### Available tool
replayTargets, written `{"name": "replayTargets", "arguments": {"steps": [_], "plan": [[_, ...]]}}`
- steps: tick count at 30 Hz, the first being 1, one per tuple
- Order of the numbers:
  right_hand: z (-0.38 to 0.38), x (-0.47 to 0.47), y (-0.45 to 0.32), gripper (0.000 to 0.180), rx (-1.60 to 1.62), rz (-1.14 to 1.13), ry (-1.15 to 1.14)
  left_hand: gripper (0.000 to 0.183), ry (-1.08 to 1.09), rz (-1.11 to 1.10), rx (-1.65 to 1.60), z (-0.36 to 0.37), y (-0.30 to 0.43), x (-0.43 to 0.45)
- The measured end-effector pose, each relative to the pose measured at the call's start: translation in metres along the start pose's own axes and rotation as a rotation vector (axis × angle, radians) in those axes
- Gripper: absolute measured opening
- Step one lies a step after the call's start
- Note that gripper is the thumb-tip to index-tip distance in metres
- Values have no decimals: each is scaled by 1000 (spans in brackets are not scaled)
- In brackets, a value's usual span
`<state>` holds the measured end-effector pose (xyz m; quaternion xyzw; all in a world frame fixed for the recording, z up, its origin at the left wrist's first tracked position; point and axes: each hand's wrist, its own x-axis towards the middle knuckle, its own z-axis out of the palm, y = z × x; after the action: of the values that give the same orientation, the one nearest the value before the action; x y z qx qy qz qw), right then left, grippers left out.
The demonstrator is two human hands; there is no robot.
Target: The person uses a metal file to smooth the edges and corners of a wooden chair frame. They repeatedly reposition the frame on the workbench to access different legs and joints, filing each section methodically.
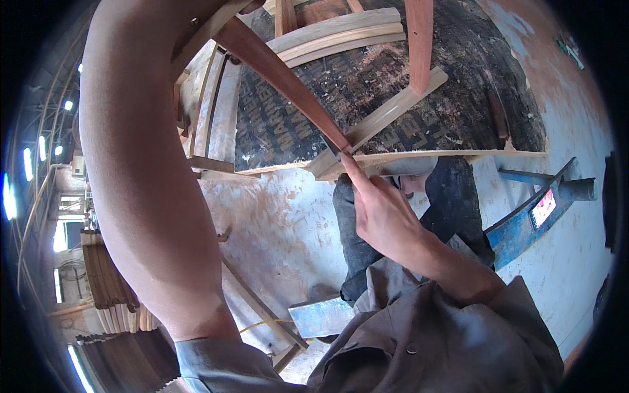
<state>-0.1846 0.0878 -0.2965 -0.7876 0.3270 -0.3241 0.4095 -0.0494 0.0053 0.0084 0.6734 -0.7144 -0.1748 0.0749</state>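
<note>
My right hand (388, 211) reaches forward with its index finger extended. The fingertip touches the lower end of a reddish-brown wooden leg (290, 93), where it meets a pale wooden crosspiece (388, 115). A thin dark strip (332, 147) lies along the leg there; what it is cannot be told. My other fingers are folded, their undersides hidden. A second reddish leg (420, 44) stands on the crosspiece's far end. At the top edge, my left hand (253, 6) is mostly cut off, its fingers curled around a wooden rail (204, 34) beside the slanting leg.
Under the crosspiece is a black, paint-spotted plywood board (462, 108). Curved pale slats (344, 34) lie at its back. A blue bench (516, 236) at right carries a lit phone (543, 209). Stacked wooden parts (128, 358) stand at lower left.
</note>
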Motion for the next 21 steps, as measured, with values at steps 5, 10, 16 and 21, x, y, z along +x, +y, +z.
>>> {"name": "replayTargets", "arguments": {"steps": [5, 10, 16, 21], "plan": [[0, -11, 6, 77, -99, 116, -134, 45, 400, 62, 241, 27, -7, 14], [-5, -12, 7, 78, -101, -43, -45, 47, 326, -107, 50, 26, 3, 20], [-39, -52, 8, 70, 39, 19, 33, 50, 276, 65, 83, 15, -17, 20], [-31, -24, 28, 67, -162, -73, 27, 52, 366, 247, 303, 23, -16, 29]]}}
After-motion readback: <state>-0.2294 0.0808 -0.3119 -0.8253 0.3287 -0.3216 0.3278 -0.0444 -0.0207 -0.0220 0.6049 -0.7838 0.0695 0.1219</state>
